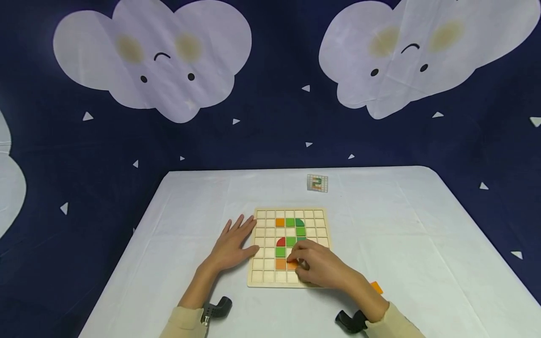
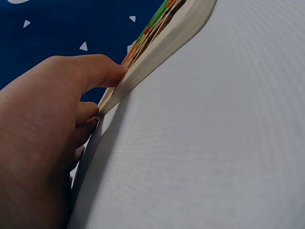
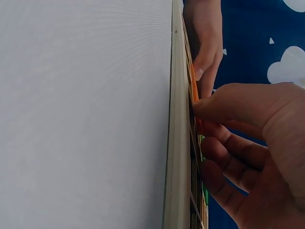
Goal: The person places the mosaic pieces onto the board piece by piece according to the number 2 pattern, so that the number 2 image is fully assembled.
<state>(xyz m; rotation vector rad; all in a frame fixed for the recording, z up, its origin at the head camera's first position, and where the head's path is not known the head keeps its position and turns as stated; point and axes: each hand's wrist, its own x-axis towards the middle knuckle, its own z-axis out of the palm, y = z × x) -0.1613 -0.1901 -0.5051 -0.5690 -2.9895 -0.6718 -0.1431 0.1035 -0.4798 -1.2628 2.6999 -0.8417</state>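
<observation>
A square wooden grid board [image 1: 258, 278] lies on the table, with orange, green and red tiles in some of its cells. My left hand [image 1: 231, 248] lies at the board's left edge with fingers spread; its thumb touches the rim in the left wrist view. Over the lower middle of the grid, my right hand [image 1: 319, 264] pinches an orange tile [image 1: 291, 265] between thumb and index finger, low at its cell. Beside it sits another orange tile [image 1: 281, 264], with a green tile [image 1: 281, 252] above. The right hand hides part of the board's right side.
A small card [image 1: 317, 183] with a pattern on a grid stands toward the back of the white table [image 1: 380, 206]. A loose orange piece [image 1: 376, 287] lies by the right forearm, partly covered by it. Behind the table hangs a dark blue cloth [image 1: 279, 65] with clouds.
</observation>
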